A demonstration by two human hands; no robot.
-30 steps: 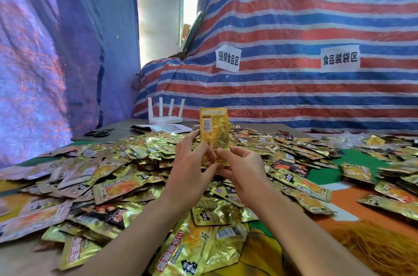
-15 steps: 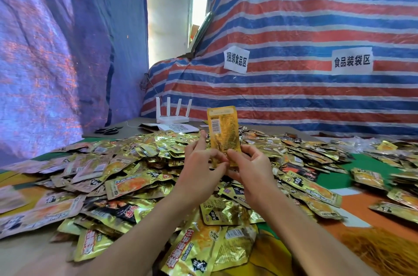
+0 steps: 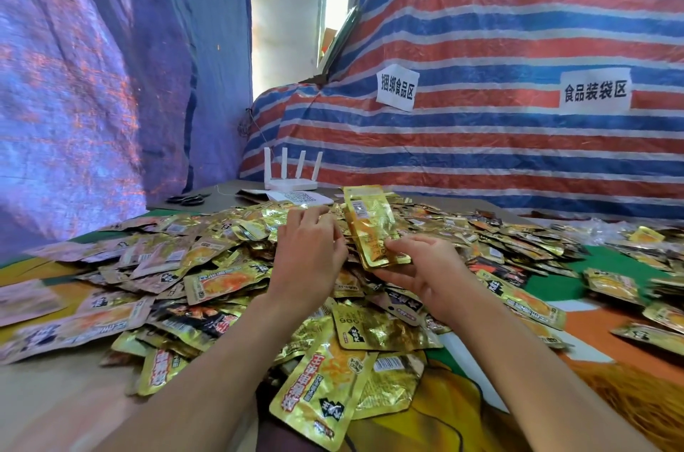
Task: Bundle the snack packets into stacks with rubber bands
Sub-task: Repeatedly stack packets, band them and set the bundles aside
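Lowered and tilted since a second ago: gold snack packet [image 3: 372, 229], now leaning back-left instead of standing upright between both hands. Held only by right hand [image 3: 425, 266], palm up, fingers [image 3: 401, 248] curled under its lower end, thumb pressed on top. Left hand [image 3: 309, 255] off the packet, back toward the camera, fingers [image 3: 314, 216] loosely spread just beside its left edge, gripping nothing. Below, heap of loose packets [image 3: 222, 273] covering the desk [image 3: 44, 407]. Near the far edge, white router [image 3: 292, 173] and scissors [image 3: 188, 199].
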